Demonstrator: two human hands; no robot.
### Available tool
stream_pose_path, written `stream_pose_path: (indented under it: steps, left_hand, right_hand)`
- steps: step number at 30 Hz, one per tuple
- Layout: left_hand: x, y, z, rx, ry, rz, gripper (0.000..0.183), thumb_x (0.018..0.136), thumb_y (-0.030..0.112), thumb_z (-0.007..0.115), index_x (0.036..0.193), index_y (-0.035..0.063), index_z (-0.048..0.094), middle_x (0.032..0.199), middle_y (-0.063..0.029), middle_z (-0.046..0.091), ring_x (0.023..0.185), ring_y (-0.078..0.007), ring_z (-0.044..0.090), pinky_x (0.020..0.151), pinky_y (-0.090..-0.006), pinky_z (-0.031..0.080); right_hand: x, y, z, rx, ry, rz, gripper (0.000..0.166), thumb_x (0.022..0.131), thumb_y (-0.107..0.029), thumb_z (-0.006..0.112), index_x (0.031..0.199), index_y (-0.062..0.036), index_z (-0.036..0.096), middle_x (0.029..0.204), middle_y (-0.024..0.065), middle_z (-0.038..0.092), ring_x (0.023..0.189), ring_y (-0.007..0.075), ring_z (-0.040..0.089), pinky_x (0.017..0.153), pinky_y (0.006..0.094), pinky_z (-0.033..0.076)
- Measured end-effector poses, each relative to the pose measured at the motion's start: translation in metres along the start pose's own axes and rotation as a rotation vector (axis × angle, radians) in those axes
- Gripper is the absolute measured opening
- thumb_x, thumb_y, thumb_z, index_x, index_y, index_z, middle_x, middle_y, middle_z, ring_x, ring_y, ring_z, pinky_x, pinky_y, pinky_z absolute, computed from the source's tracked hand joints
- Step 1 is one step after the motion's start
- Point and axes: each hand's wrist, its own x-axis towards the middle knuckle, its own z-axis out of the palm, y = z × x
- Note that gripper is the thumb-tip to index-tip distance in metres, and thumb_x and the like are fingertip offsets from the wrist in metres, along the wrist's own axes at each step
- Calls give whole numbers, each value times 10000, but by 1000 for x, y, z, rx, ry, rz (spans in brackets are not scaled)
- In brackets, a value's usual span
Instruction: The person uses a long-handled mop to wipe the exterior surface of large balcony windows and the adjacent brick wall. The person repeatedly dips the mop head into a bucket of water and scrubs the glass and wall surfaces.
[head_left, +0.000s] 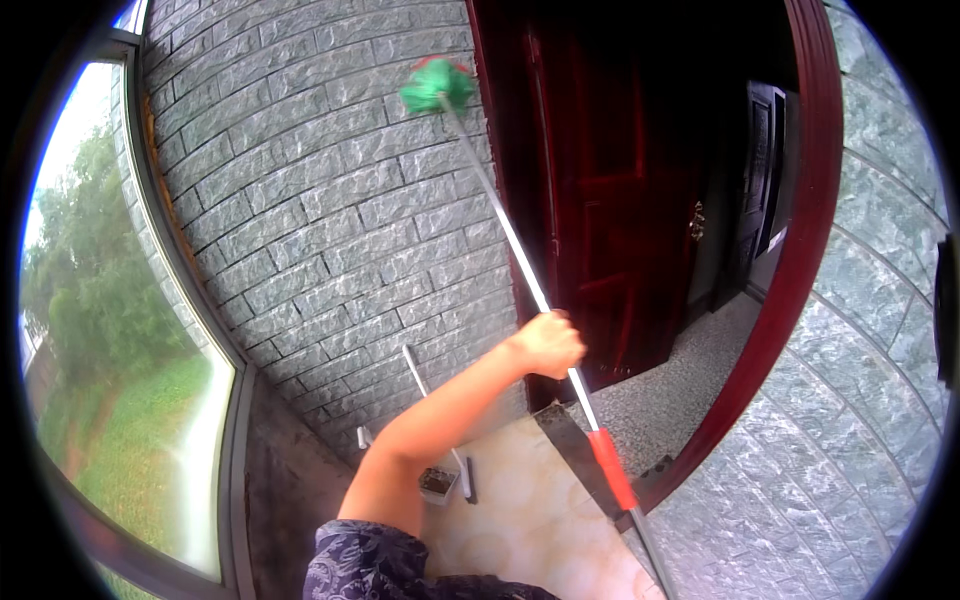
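My left hand (551, 345) is closed around the metal pole (523, 259) of a long-handled duster. Its fluffy green head (438, 86), with some red behind it, is blurred and appears up against the grey brick-patterned wall (337, 195), just left of the door frame. Below my hand, a red sleeve (612, 466) covers part of the pole, which runs on down past the bottom edge of the view. My right hand is out of view.
A dark red door (615, 225) stands open within a red frame (814, 187). The window (112, 315) is on the left. On the tiled floor (517, 510), a white-handled floor brush or squeegee (463, 476) leans by a dustpan (439, 486) holding dark matter.
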Motion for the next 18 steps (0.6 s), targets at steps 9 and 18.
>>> stream_pose_path:
  steps: [9, 18]
  left_hand:
    - [-32, -33, -35, 81, 220, -125, 78, 630, 212, 720, 634, 160, 662, 596, -21, 636, 622, -224, 644, 702, -361, 475]
    - [4, -116, -65, 254, 513, -154, 110, 703, 189, 702, 657, 104, 651, 695, -33, 605, 793, -230, 550, 781, -349, 421]
  right_hand:
    - [23, -76, -18, 52, -4, -20, 197, 790, -313, 686, 824, -123, 722, 720, 187, 670, 718, 422, 653, 672, 534, 532]
    - [92, -172, -60, 199, -113, -26, 308, 829, -331, 667, 788, -29, 710, 723, 220, 683, 723, 429, 678, 652, 513, 542]
